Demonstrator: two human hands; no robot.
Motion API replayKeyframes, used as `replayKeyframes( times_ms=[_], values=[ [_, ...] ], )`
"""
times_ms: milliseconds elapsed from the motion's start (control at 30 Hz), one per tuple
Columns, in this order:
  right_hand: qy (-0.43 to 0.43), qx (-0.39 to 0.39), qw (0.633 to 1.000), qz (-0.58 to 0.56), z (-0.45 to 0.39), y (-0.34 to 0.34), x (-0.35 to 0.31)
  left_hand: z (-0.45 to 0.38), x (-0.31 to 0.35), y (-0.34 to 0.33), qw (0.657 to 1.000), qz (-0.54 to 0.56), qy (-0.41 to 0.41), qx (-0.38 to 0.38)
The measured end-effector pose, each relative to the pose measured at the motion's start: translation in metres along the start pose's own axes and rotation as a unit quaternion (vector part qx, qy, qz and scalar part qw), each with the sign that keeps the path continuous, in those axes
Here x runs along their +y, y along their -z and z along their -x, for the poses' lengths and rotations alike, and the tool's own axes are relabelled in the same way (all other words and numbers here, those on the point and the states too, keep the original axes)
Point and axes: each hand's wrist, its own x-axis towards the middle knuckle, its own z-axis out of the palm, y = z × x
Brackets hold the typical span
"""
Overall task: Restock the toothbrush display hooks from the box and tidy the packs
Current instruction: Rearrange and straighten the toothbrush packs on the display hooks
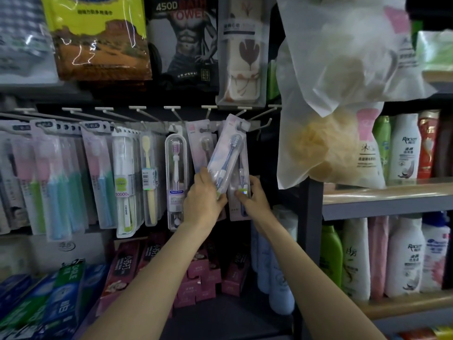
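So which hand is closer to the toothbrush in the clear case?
Left. The left hand grips a tilted toothbrush pack right beside the clear-case toothbrush. The right hand holds a hanging pack farther right.

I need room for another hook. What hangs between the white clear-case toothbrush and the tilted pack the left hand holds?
In the head view, one pink-topped toothbrush pack hangs between the clear-case toothbrush and the tilted pack gripped by the left hand.

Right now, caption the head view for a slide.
Left hand tilts a toothbrush pack toward a hook; right hand steadies the hanging pack.
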Motion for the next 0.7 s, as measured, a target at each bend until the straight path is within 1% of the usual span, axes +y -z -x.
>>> replayKeyframes(
  times_ms=[167, 233, 300, 367, 467, 533, 600, 700],
  values=[
    [-0.005, 0.004, 1.000, -0.001, 0.008, 0.004, 0.004, 0.003, -0.002, -0.003, 1.000, 0.001, -0.012, 0.011],
    [-0.009, -0.008, 1.000, 0.007, 0.011, 0.008, 0.005, 0.005, 0.000, -0.008, 0.999, 0.045, -0.016, 0.018],
    [-0.020, -0.036, 0.999, 0.008, 0.016, 0.011, 0.006, 0.008, 0.004, -0.015, 0.995, 0.097, -0.011, 0.017],
    [-0.041, -0.043, 0.998, 0.002, 0.017, 0.013, 0.008, 0.013, 0.008, -0.021, 0.993, 0.113, -0.010, 0.010],
    [-0.070, -0.029, 0.997, -0.004, 0.015, 0.017, 0.010, 0.024, 0.007, -0.028, 0.995, 0.091, -0.032, -0.003],
    [-0.088, -0.043, 0.995, 0.007, 0.015, 0.018, 0.011, 0.030, 0.002, -0.030, 0.996, 0.074, -0.050, -0.003],
    [-0.104, -0.057, 0.992, 0.030, 0.015, 0.020, 0.008, 0.034, -0.006, -0.031, 0.996, 0.071, -0.061, 0.006],
    [-0.112, -0.034, 0.992, 0.039, 0.011, 0.018, -0.001, 0.036, -0.017, -0.030, 0.996, 0.036, -0.077, 0.023]
  ],
)
